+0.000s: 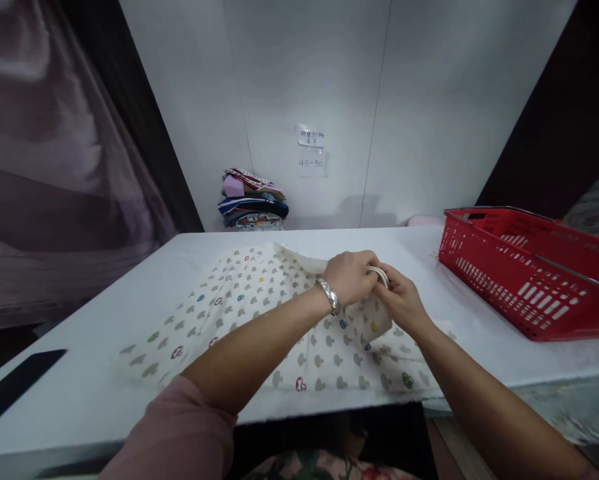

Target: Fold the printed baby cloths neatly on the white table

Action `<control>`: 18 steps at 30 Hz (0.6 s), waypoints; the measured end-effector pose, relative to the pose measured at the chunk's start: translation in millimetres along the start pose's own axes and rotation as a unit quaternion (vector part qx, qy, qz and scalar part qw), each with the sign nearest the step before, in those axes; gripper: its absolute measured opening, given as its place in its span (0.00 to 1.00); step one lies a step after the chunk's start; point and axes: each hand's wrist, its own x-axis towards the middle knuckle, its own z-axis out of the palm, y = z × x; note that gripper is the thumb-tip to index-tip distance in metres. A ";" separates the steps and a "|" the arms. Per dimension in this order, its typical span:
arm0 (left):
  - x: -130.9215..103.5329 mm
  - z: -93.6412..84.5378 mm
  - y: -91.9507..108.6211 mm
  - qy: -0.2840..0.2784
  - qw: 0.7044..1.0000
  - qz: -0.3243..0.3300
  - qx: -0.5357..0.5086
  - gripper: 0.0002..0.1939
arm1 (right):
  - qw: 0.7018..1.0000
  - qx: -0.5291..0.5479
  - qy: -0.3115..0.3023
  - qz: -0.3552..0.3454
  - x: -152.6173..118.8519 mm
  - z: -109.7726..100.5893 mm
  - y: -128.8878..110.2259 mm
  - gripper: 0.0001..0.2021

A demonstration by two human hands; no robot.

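Note:
Spread over the white table is a cream cloth [259, 287] printed with small mushroom shapes in grey, red, blue, green and yellow. Its right side is lifted and bunched up between my hands. My left hand [350, 275], with a silver bracelet [329, 297] at the wrist, has its fingers closed on the cloth's gathered edge. Close against it, my right hand [400, 299] pinches the same bunched part. A looped pale edge or cord [379, 273] shows between the two hands. The fingertips are partly hidden.
A red plastic basket [519, 280] stands on the table [414, 250] at the right. Folded cloths [253, 200] are stacked by the back wall, below paper labels [312, 152]. A dark flat object [19, 383] lies at the left front edge. Curtains [54, 167] hang at the left.

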 end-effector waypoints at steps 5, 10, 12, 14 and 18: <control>-29.3 31.0 -11.0 -0.011 0.989 0.019 -0.143 0.21 | 1.000 -0.027 -0.006 0.012 -31.6 -12.8 7.8 0.16; -58.7 64.0 -49.3 0.012 0.982 0.035 -0.186 0.18 | 0.996 -0.088 -0.019 0.026 -75.7 -40.7 22.7 0.14; -68.9 76.8 -67.2 0.032 0.987 0.024 -0.158 0.15 | 0.995 -0.099 -0.015 0.026 -92.6 -48.0 25.9 0.13; -77.4 87.1 -83.9 0.067 0.988 0.028 -0.134 0.14 | 0.994 -0.100 0.008 0.040 -107.4 -53.0 26.5 0.13; -86.5 96.0 -112.3 0.167 0.983 0.022 -0.076 0.17 | 0.988 -0.095 0.076 0.100 -127.5 -62.2 23.0 0.12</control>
